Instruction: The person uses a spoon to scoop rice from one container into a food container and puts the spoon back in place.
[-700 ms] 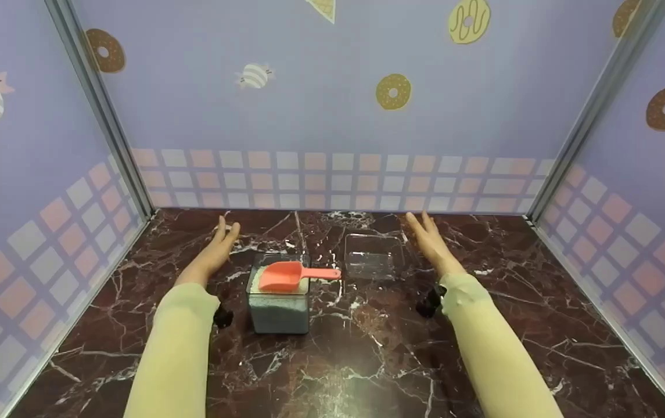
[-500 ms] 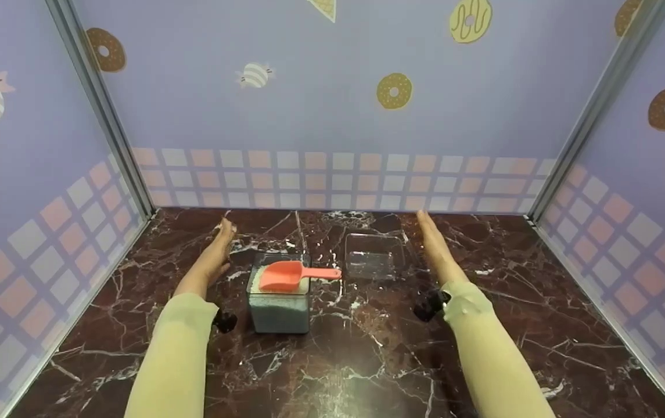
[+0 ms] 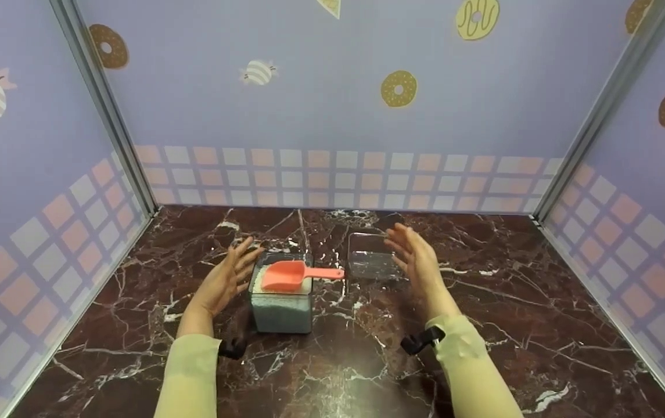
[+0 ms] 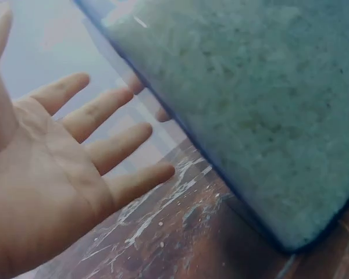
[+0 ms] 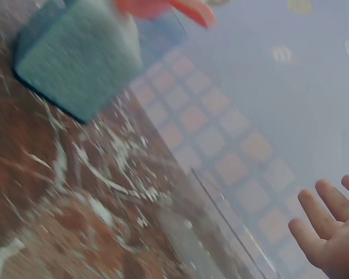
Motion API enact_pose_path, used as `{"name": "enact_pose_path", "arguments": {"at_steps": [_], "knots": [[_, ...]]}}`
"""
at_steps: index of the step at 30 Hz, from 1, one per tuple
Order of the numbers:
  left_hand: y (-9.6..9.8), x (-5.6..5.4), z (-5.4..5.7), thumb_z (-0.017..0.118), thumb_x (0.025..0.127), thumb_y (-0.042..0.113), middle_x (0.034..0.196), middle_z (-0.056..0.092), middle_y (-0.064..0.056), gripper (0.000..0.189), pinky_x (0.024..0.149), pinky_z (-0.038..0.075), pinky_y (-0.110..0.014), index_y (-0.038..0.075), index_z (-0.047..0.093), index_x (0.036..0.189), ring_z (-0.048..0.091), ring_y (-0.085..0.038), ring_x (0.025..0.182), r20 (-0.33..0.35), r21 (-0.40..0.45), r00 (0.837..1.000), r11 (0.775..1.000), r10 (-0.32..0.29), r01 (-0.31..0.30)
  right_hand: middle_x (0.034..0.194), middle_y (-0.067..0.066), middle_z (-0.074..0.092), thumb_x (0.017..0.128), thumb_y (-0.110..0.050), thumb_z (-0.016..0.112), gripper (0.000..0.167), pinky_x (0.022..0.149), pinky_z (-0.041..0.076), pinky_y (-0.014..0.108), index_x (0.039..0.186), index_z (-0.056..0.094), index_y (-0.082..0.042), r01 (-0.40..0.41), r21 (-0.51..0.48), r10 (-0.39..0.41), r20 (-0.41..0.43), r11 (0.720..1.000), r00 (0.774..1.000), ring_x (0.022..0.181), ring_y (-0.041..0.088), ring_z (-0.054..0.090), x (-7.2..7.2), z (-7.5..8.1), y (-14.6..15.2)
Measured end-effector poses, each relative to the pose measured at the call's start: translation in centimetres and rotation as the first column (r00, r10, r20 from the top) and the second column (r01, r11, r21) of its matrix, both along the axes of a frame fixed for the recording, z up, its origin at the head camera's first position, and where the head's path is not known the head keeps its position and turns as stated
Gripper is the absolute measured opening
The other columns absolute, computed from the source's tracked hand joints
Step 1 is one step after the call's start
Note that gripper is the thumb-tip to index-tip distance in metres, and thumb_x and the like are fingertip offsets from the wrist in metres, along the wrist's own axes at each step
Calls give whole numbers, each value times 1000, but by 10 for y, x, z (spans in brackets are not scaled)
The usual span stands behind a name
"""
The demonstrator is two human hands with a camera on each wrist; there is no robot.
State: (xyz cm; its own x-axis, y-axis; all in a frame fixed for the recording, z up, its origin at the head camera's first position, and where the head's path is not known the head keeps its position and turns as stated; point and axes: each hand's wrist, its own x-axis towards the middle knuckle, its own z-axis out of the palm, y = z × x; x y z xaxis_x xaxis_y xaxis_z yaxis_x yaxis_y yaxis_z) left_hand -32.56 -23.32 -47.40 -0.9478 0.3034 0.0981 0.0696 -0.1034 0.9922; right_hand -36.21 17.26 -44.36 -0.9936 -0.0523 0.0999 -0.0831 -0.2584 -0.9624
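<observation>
A clear dark-tinted container [image 3: 281,316] stands left of the middle, filled with pale grains that look like rice [image 4: 262,104]. On top of the grains lies an orange scoop [image 3: 284,276], its handle sticking out past the right rim. My left hand [image 3: 225,281] is beside the container's left wall, palm turned to it and fingers spread. To the right, a shallow clear plastic box [image 3: 374,264] sits on the tabletop. My right hand [image 3: 419,258] hovers at that box's right side with relaxed fingers, overlapping its edge in the head view. Neither hand holds anything.
The dark red marbled tabletop [image 3: 332,371] is enclosed by a lilac back wall [image 3: 320,104] and side walls with printed sweets and checks. Metal posts [image 3: 114,125] stand at the corners. Each wrist wears a black strap mount [image 3: 422,339].
Both hands have drawn back toward the body and inward, the left to the container and the right to the clear box. Their palms have turned and fingers spread. The scoop and containers stay put.
</observation>
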Motion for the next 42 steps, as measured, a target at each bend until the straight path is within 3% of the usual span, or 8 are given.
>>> {"name": "enact_pose_path", "arguments": {"at_steps": [3,8,11,14,17,21,32,42], "knots": [[-1,6,-5,40,104,60,171,15,-24,78,121,8,-78,21,13,167,10,-54,156,-41,-63,999,998,-22,19,136,18,67,109,-24,45,45,97,55,35,145,51,3,0,15,0,-9,1000,1000,116,25,71,9,-2,-13],[-2,10,-13,66,94,57,171,-1,-28,103,121,17,-75,19,4,167,4,-51,157,-59,-56,993,993,-106,103,120,19,74,104,-13,57,39,85,62,29,137,58,7,-56,111,58,-19,992,998,94,17,76,22,-4,-34],[-2,10,-14,73,91,50,173,-8,-22,111,124,13,-70,16,0,167,-7,-47,159,-77,-36,987,989,-143,141,122,24,72,102,-12,60,42,87,62,29,138,56,8,-102,184,107,-17,978,994,92,16,76,29,-6,-47],[-1,11,-12,79,89,39,173,-13,-17,114,126,0,-67,12,-1,166,-17,-43,158,-112,-42,980,986,-163,159,121,25,72,101,-11,61,43,87,62,30,139,56,8,-113,250,125,-30,962,992,88,12,75,34,-7,-59],[-1,10,-11,84,86,30,173,-13,-16,118,127,-8,-63,11,0,166,-19,-40,159,-135,-66,975,983,-177,169,114,24,74,101,-11,62,42,83,63,30,139,57,6,-96,303,118,-54,948,992,85,12,75,39,-7,-70],[0,11,-10,88,81,25,174,-10,-17,120,129,-6,-59,15,5,167,-13,-40,160,-134,-107,978,983,-161,147,100,19,75,101,-13,63,42,76,62,26,140,58,3,-74,339,107,-82,938,991,81,16,75,46,-10,-82],[2,14,-8,87,77,10,173,-3,-22,117,129,4,-59,15,12,167,-5,-45,159,-98,-155,988,983,-117,101,98,19,76,99,-5,64,42,70,60,19,138,56,9,-58,267,91,-113,962,989,77,8,72,58,-15,-101],[3,16,-5,88,78,13,173,-5,-21,114,129,4,-62,17,15,166,-6,-45,160,-64,-214,994,974,-90,74,97,11,72,99,-2,62,33,84,65,38,129,62,12,28,161,-12,-96,987,995,78,11,74,58,-15,-108]]}}
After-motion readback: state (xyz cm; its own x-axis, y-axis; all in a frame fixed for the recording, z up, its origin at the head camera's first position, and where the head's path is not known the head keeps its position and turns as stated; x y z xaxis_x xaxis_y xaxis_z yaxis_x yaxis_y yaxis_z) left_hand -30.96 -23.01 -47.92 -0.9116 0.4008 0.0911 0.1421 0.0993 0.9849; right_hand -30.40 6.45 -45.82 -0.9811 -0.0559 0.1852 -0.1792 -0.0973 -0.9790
